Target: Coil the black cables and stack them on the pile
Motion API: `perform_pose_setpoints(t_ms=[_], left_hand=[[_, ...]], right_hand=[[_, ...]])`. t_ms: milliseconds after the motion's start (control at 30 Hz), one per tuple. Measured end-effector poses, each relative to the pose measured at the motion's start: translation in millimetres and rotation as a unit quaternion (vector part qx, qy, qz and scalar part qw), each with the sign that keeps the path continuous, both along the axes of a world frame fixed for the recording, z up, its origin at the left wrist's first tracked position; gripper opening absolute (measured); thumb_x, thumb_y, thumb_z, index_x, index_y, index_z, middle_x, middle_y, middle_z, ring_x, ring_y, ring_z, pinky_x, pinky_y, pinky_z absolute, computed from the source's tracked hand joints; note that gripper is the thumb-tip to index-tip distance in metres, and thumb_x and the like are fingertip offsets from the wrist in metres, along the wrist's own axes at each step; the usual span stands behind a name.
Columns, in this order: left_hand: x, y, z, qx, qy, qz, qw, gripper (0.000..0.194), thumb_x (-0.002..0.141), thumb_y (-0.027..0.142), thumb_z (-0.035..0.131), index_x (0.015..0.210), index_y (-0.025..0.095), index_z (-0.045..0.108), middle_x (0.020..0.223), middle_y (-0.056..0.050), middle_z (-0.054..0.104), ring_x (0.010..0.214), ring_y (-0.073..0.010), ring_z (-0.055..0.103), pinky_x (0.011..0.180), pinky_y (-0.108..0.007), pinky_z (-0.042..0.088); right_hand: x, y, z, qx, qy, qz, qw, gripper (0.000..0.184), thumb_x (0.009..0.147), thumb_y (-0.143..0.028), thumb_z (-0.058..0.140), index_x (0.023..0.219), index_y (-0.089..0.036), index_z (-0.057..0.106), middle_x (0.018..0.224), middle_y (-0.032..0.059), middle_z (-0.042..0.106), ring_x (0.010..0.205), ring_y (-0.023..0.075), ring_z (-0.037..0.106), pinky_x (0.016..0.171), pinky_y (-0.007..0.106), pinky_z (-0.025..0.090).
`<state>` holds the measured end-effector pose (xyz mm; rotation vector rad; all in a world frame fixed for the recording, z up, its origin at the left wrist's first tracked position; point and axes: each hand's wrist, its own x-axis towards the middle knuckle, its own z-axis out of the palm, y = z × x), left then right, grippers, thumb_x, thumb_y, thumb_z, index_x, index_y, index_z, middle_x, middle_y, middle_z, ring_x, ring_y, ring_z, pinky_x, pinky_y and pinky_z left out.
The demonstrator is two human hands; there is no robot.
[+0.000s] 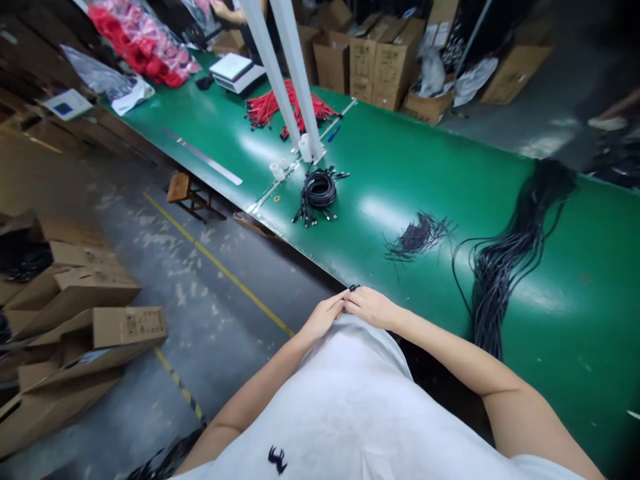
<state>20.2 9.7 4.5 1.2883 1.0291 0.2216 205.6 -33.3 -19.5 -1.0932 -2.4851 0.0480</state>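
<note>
My left hand and my right hand meet at the table's near edge, close against the white shirt. The fingers of both are closed together around a black cable; only a small dark bit of it shows at the fingertips, and the rest is hidden. Beyond the hands lies a coiled bundle of black cables with metal plug ends. To its right is a loose pile of short black ties. Farther right, a long hank of black cables stretches across the table.
The green table runs from far left to right. Two white posts rise from it, beside red cables, a blue pen and a metal ruler. Cardboard boxes and a wooden stool stand left. Another person is behind the table.
</note>
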Motion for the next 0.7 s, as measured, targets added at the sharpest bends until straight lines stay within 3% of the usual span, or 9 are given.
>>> perform_pose_setpoints(t_ms=[133, 300, 500, 567, 700], left_hand=[[1, 3, 5.7, -0.046, -0.029, 0.003, 0.999, 0.061, 0.085, 0.052, 0.059, 0.129, 0.009, 0.065, 0.06, 0.005, 0.044, 0.06, -0.0109, 0.034, 0.063, -0.027, 0.029], [3, 8, 4.6, -0.095, -0.043, 0.037, 0.994, 0.08, 0.078, 0.054, 0.067, 0.14, 0.005, 0.056, 0.061, 0.004, 0.049, 0.061, -0.0101, 0.039, 0.064, -0.026, 0.029], [10, 9, 3.2, -0.116, -0.067, 0.04, 0.99, 0.082, 0.075, 0.06, 0.068, 0.135, 0.005, 0.06, 0.061, 0.005, 0.048, 0.059, -0.0087, 0.037, 0.062, -0.026, 0.026], [11, 10, 3.3, -0.113, -0.076, 0.04, 0.99, 0.076, 0.075, 0.06, 0.069, 0.127, 0.005, 0.064, 0.061, 0.005, 0.047, 0.059, -0.0086, 0.037, 0.061, -0.026, 0.025], [12, 12, 4.9, -0.087, -0.09, 0.014, 0.992, 0.049, 0.08, 0.057, 0.063, 0.09, 0.009, 0.069, 0.06, 0.004, 0.045, 0.059, -0.0092, 0.036, 0.06, -0.027, 0.024]], right_hand=[[2, -4, 3.2, -0.007, -0.029, -0.012, 0.999, 0.031, 0.105, -0.025, 0.037, 0.092, -0.014, 0.062, 0.094, 0.0081, 0.063, 0.078, 0.016, 0.053, 0.072, 0.031, 0.041], [2, -12, 14.8, 0.046, -0.101, -0.044, 0.993, 0.027, 0.102, -0.016, 0.037, 0.102, -0.011, 0.064, 0.093, 0.0091, 0.062, 0.075, 0.0177, 0.053, 0.071, 0.033, 0.041], [4, -12, 21.9, 0.077, -0.125, -0.065, 0.987, 0.031, 0.102, -0.014, 0.033, 0.111, -0.008, 0.063, 0.086, 0.0093, 0.062, 0.073, 0.0183, 0.052, 0.068, 0.035, 0.04], [4, -8, 23.4, 0.093, -0.132, -0.057, 0.985, 0.028, 0.101, -0.012, 0.035, 0.103, -0.007, 0.063, 0.081, 0.0081, 0.059, 0.07, 0.0184, 0.05, 0.066, 0.035, 0.037], [6, 2, 30.4, 0.119, -0.16, -0.029, 0.979, 0.026, 0.099, -0.01, 0.038, 0.089, -0.011, 0.062, 0.082, 0.0082, 0.056, 0.071, 0.019, 0.048, 0.064, 0.034, 0.031]])
